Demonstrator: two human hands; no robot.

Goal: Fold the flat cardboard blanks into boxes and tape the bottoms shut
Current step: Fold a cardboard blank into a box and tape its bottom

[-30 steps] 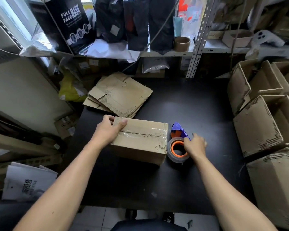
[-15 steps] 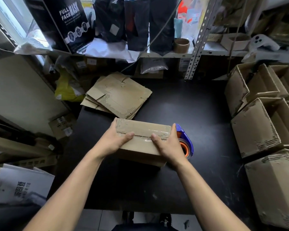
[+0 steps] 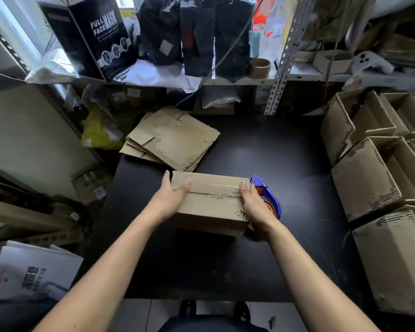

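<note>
The left hand (image 3: 171, 200) and the right hand (image 3: 253, 206) are gripping opposite ends of a taped box (image 3: 210, 202), thumbs lying on its top, fingers wrapping the sides. The box is sitting mid-front on the black table (image 3: 261, 159). A blue tape dispenser (image 3: 270, 198) is resting just behind the right hand. Flat blanks (image 3: 175, 140) are lying stacked beyond the box, and finished boxes (image 3: 369, 183) are piling up on the right.

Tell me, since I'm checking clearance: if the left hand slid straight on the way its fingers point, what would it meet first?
Probably the stack of flat cardboard blanks, lying just beyond the box that the left hand grips; depth is hard to judge.
</note>
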